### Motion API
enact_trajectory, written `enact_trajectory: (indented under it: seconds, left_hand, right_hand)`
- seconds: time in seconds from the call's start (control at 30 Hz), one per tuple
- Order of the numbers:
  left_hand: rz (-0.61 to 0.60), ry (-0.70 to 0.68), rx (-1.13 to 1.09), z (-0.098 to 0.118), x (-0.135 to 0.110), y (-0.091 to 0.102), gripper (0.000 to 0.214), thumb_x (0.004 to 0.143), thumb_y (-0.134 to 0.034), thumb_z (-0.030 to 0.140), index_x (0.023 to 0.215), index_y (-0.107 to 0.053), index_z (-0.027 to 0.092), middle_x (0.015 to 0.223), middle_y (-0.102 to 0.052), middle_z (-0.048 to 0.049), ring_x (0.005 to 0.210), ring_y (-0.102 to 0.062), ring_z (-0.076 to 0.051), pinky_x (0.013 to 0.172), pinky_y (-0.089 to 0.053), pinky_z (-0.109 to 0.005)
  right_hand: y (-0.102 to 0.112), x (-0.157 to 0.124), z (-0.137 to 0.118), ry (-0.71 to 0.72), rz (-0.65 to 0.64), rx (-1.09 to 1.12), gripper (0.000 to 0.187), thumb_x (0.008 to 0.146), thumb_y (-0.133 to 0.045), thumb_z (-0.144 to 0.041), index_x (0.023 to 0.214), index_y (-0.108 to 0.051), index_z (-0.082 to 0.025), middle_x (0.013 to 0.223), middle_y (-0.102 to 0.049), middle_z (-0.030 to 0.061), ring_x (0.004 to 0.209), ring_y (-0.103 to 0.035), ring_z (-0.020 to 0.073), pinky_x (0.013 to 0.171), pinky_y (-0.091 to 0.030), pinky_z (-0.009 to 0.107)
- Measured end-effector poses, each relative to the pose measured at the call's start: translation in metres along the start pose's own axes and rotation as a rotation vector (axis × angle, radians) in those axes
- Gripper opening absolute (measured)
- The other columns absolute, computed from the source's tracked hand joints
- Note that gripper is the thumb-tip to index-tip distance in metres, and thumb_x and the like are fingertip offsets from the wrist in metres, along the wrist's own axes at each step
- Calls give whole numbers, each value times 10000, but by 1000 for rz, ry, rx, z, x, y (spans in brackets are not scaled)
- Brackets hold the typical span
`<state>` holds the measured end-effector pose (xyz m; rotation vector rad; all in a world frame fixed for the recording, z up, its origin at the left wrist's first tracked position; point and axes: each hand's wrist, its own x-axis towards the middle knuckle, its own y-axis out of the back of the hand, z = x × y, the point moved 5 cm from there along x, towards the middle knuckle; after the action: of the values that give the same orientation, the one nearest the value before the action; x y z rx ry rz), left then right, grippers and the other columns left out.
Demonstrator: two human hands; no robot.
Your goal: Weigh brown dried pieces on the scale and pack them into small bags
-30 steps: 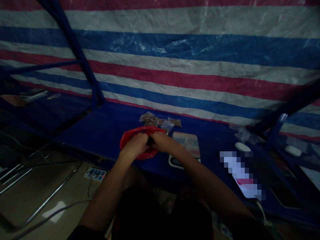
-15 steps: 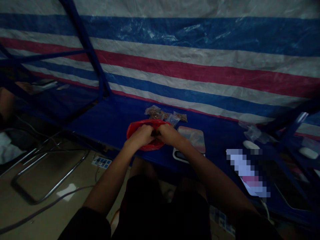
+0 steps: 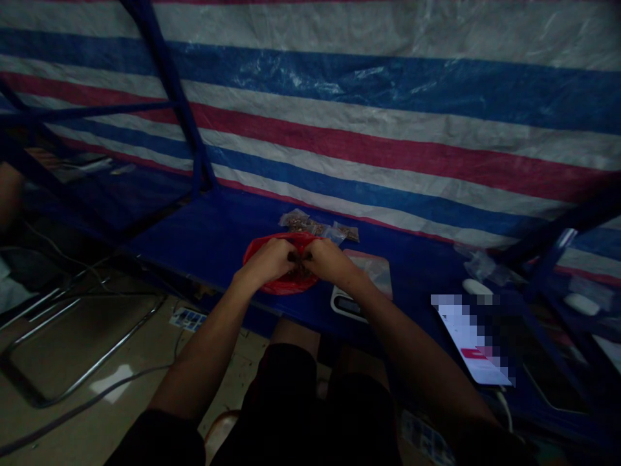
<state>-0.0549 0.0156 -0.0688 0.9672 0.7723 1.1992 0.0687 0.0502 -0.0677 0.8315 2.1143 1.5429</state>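
Observation:
A red plastic bag (image 3: 252,249) lies open on the blue table, with dark brown bits inside it. Both hands reach into its mouth. My left hand (image 3: 277,259) is closed, its fingertips turned inward over the brown bits. Close beside it, my right hand (image 3: 323,259) is closed too, thumb and fingers pinched. What either hand holds is too dark and small to make out. Just behind the bag lie several small clear packets (image 3: 298,221) of brown pieces. To the right, a kitchen scale (image 3: 373,265) with a display is partly covered by my right forearm.
A lit phone (image 3: 468,343) on a cable lies to the right, near a white rounded device (image 3: 478,287) and crumpled clear plastic (image 3: 485,264). Blue metal posts and a striped tarp (image 3: 388,149) stand behind the table (image 3: 179,226). Another person's hand (image 3: 41,157) is at far left.
The camera view has shifted slightly. Both hands stay in the red bag, a little farther apart from my body's view, with more brown bits showing between them.

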Motion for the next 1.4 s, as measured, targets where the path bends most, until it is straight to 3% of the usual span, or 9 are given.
enact_trajectory:
  seconds: [0.33,0.57,0.73,0.93,1.1,1.4]
  left_hand:
    - [-11,18,-118,-6,-3,0,143,828,-688,159,916,-799,180,842,-803,-41,775,-732,-179,666,-486,-242]
    - [15,65,-278,-21,-15,-2,129,843,-693,178,916,-799,187,888,-814,-31,778,-745,-169,689,-516,-239]
    - [35,86,-303,-29,-16,-2,159,837,-700,149,951,-803,192,946,-817,-34,853,-753,-176,755,-536,-244]
    - [43,125,-340,-32,-14,0,159,852,-680,162,960,-790,198,954,-816,-32,865,-759,-182,774,-550,-259]
    - [52,170,-408,-26,-13,-1,134,870,-655,213,956,-756,191,939,-809,-30,824,-752,-178,719,-548,-254]
    - [46,91,-267,-21,-4,-12,175,867,-598,257,921,-754,200,929,-797,-37,810,-732,-189,721,-527,-268]
  right_hand:
    - [18,-7,1,13,27,139,142,883,-659,-135,879,-801,-138,891,-801,97,802,-718,179,699,-459,240]
    - [70,-48,24,-21,186,311,178,912,-648,-252,948,-808,-183,930,-805,47,813,-740,189,733,-543,266]
    - [97,-84,56,-102,225,224,161,888,-665,-286,914,-800,-203,899,-805,50,776,-747,203,685,-568,267]
    - [97,-102,75,-126,143,126,146,890,-658,-267,918,-795,-224,880,-808,38,751,-754,204,645,-558,270]
    - [89,-105,86,-143,113,143,161,900,-645,-238,969,-789,-218,943,-810,36,830,-763,200,726,-578,273]
    - [82,-107,99,-177,50,202,147,892,-673,-237,983,-787,-219,951,-808,21,870,-766,194,753,-566,259]
